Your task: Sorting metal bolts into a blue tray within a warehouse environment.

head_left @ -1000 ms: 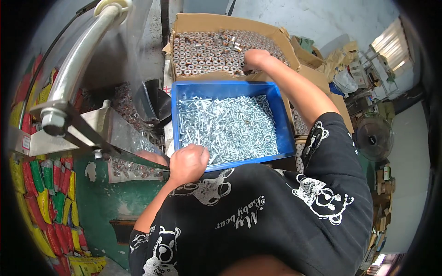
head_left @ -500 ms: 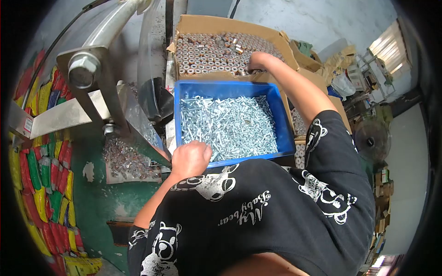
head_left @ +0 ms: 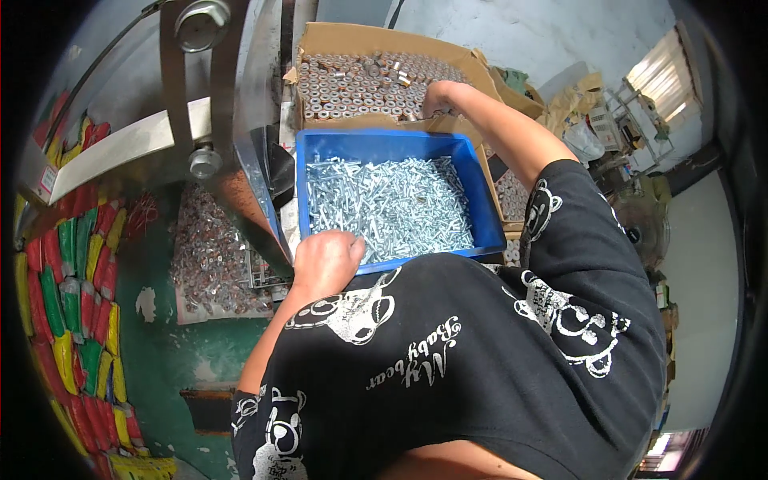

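My left hand (head_left: 326, 258) is curled closed at the near left corner of a blue plastic bin (head_left: 490, 210). What its fingers hold, if anything, is hidden under the hand. Small shiny metal pins or screws (head_left: 392, 204) fill the bin in a loose heap. Beyond it, a cardboard box (head_left: 384, 34) contains rows of short metal cylinders with pale round ends (head_left: 352, 92). My right hand (head_left: 445, 98) reaches into this box at its near right part, down among the cylinders. Its fingertips are out of sight, so their grip does not show.
A metal bracket with large bolts (head_left: 202, 164) and a clear plastic sheet (head_left: 254, 104) stand left of the bin. Loose small parts lie on a sheet (head_left: 212, 264) below. Red, green and yellow bundles (head_left: 76, 296) are stacked at far left. A fan (head_left: 640, 232) is at right.
The whole view has shifted, and the bracket's upper bolt now appears higher and further right. My right hand stays in the cardboard box; my left stays closed at the bin's corner.
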The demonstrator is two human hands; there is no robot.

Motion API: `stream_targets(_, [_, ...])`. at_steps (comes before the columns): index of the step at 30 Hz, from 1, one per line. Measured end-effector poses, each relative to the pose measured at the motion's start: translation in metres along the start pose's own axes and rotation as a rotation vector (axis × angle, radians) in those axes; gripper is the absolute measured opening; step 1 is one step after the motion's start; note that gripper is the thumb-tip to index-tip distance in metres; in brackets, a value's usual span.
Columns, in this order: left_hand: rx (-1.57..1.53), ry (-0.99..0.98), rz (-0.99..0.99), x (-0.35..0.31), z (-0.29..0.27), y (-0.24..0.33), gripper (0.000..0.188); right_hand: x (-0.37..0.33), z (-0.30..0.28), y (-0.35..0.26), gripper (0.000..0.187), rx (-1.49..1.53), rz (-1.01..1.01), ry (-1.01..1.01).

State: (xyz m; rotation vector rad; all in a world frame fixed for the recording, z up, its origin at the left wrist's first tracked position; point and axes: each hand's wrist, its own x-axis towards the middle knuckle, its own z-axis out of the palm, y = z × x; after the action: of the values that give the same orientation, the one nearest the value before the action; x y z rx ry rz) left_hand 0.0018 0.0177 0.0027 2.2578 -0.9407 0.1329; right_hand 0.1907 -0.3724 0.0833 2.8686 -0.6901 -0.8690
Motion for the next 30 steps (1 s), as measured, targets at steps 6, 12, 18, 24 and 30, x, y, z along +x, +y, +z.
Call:
stream_targets(6, [-0.009, 0.016, -0.021, -0.002, -0.001, -0.006, 0.029, -0.048, -0.015, -0.015, 0.049, 0.011, -0.046, 0.281])
stream_targets(12, [-0.020, 0.005, -0.097, -0.006, -0.005, -0.001, 0.032, -0.109, 0.003, -0.057, 0.024, 1.252, -0.650, -0.375])
stream_targets(18, [0.041, -0.035, -0.059, -0.003, 0.004, 0.002, 0.029, -0.104, 0.053, -0.185, 0.024, 1.329, -0.712, -0.435])
stream_targets(24, [0.073, 0.057, -0.057, -0.002, 0.007, 0.002, 0.026, -0.094, 0.088, -0.152, 0.040, 1.335, -0.917, -0.052])
stream_targets(30, [0.202, 0.050, -0.134, -0.003, 0.005, 0.005, 0.027, -0.095, 0.170, -0.004, 0.045, 0.209, -0.860, 0.296])
